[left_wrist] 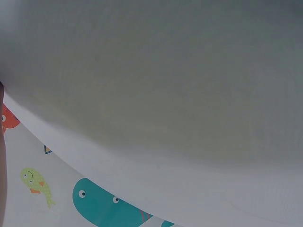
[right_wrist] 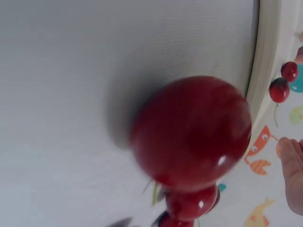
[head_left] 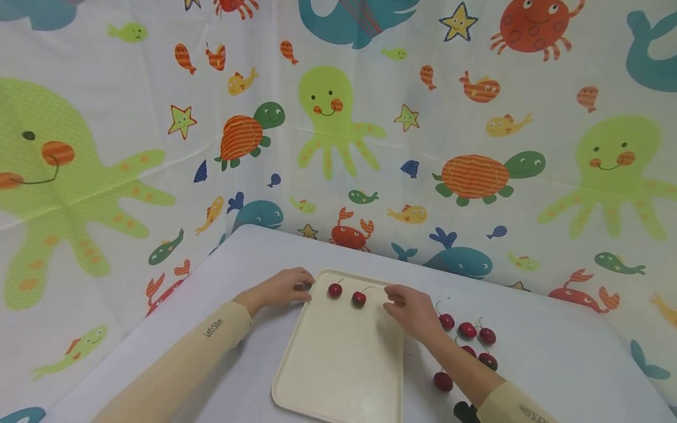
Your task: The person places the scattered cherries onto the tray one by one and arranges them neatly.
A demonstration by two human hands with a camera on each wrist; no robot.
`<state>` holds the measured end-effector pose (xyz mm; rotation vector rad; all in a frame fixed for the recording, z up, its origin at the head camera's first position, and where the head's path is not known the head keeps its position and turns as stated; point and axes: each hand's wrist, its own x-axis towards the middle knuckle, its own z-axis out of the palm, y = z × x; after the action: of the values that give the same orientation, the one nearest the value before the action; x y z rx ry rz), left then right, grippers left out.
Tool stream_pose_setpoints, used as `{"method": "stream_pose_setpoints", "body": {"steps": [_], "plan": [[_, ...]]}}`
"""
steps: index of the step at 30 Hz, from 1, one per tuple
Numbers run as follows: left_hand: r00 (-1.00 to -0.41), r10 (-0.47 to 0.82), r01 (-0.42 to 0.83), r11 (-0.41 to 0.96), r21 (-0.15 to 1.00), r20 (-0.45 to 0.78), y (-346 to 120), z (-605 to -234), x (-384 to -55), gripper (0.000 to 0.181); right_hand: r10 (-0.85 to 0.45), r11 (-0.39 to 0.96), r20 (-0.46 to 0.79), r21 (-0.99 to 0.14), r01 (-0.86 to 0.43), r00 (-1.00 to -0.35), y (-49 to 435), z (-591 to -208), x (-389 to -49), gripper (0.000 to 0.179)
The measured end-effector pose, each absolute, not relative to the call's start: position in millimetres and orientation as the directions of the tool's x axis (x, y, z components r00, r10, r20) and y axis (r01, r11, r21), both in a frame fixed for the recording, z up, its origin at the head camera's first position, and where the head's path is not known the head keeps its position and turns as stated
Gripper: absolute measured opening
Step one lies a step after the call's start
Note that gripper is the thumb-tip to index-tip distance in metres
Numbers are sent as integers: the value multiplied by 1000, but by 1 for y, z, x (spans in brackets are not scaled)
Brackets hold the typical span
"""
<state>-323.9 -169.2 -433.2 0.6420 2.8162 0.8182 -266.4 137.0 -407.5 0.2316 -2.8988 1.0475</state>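
On the cream tray [head_left: 344,364], two dark red cherries with stems lie near the far edge: a left cherry [head_left: 335,290] and a right cherry [head_left: 359,299]. My left hand [head_left: 280,288] is at the tray's far left rim, fingers loosely bent; whether they touch the rim is hard to tell. Over the far right rim, my right hand [head_left: 414,311] has its fingers near the right cherry, apart from it, with nothing visible in them. The right wrist view shows part of that hand [right_wrist: 293,177] at its edge. The left wrist view hardly shows the left hand.
Several more cherries [head_left: 468,330] lie on the white table [head_left: 560,352] right of the tray, some partly hidden by the right forearm. One cherry [right_wrist: 191,132] looms close in the right wrist view. A sea-animal printed curtain [head_left: 365,147] hangs behind the table.
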Motion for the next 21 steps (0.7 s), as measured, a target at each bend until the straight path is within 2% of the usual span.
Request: {"method": "stream_pose_setpoints", "body": {"steps": [9,21], "plan": [[-885,466,397,750,529,2,-173,-434,-323,39,-79,761,73,-640,-108,-994,159,-404,-243,39],[-890,455,379,756,534,-12,-175,-433,-322,41,-8,789,35,-613,-28,-999,187,-395,-217,43]]}}
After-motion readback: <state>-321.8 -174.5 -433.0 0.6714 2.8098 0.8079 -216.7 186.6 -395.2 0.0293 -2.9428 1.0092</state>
